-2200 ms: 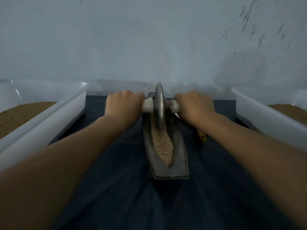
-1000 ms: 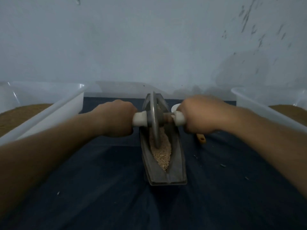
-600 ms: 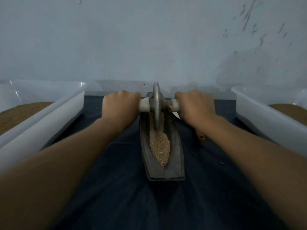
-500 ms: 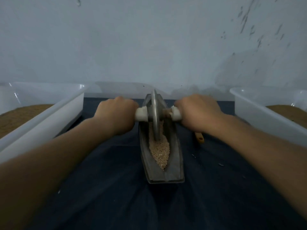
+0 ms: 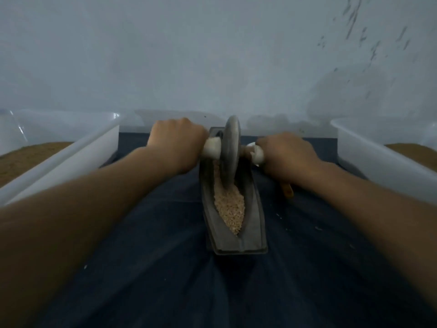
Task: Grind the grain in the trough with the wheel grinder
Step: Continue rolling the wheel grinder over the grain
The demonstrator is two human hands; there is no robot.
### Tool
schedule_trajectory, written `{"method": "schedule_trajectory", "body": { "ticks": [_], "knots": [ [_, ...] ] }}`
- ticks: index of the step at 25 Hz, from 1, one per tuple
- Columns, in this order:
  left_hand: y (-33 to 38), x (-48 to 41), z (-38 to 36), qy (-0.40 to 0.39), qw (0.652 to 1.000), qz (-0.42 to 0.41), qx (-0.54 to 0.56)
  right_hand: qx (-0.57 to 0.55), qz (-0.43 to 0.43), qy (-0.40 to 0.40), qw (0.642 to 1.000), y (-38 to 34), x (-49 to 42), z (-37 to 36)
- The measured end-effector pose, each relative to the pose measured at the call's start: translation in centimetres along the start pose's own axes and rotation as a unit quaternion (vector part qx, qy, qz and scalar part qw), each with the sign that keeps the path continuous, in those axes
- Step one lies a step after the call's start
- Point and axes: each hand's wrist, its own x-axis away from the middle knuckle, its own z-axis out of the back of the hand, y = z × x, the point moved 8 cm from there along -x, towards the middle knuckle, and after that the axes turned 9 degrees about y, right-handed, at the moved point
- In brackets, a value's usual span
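A dark boat-shaped trough (image 5: pixel 254 235) lies lengthwise on a dark blue cloth, holding pale crushed grain (image 5: pixel 230 207) in its groove. The grey wheel grinder (image 5: pixel 231 147) stands on edge in the groove near the far end, with a white handle sticking out on each side. My left hand (image 5: pixel 177 140) is closed around the left handle. My right hand (image 5: pixel 286 155) is closed around the right handle, sitting slightly nearer to me than the left.
A white plastic tub (image 5: pixel 71 157) with brown grain stands at the left, another white tub (image 5: pixel 378 162) with brown grain at the right. A small orange object (image 5: pixel 288 190) lies under my right wrist. A pale wall rises just behind the trough.
Across the frames the wheel has rolled back and forth along the trough. Since half a second ago it has gone away from me toward the far end, both hands with it.
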Motion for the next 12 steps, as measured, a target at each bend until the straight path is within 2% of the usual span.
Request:
{"method": "schedule_trajectory", "body": {
  "ticks": [1,3,4,5,6,7,8,9,10,11,12],
  "knots": [
    [-0.4,0.9,-0.8,-0.077,0.996,-0.022,0.042,0.022,0.039,-0.026,0.999,-0.3,0.7,0.6],
    [-0.9,3.5,-2.5,-0.248,0.958,-0.036,0.139,0.054,0.098,-0.055,0.992,-0.9,1.5,1.7],
    [-1.1,4.2,-2.9,-0.300,0.938,-0.021,0.172,0.058,0.116,-0.069,0.989,-1.3,1.3,1.8],
    [-1.1,4.1,-3.2,-0.308,0.933,0.000,0.185,0.062,0.120,-0.074,0.988,-1.5,0.7,1.6],
    [-1.2,3.2,-3.1,-0.261,0.951,0.020,0.163,0.059,0.098,-0.055,0.992,-1.4,0.0,1.4],
    [-1.3,2.0,-2.2,-0.158,0.982,0.036,0.094,0.050,0.059,-0.013,0.997,-1.1,-0.8,1.4],
    [-1.0,1.2,-0.8,-0.025,0.999,0.044,0.014,0.047,0.019,0.042,0.998,-0.7,-1.1,1.4],
    [-0.1,1.0,0.2,0.077,0.995,0.042,-0.047,0.049,-0.014,0.087,0.995,-0.2,-0.9,1.1],
    [0.4,1.1,0.9,0.136,0.987,0.039,-0.075,0.055,-0.029,0.111,0.992,-0.2,-0.6,0.9],
    [0.5,1.1,1.1,0.155,0.985,0.037,-0.065,0.056,-0.021,0.115,0.991,-0.3,-0.2,0.8],
    [0.0,1.3,0.6,0.121,0.991,0.036,-0.034,0.048,0.005,0.100,0.994,-0.5,0.3,0.9]
  ]
}}
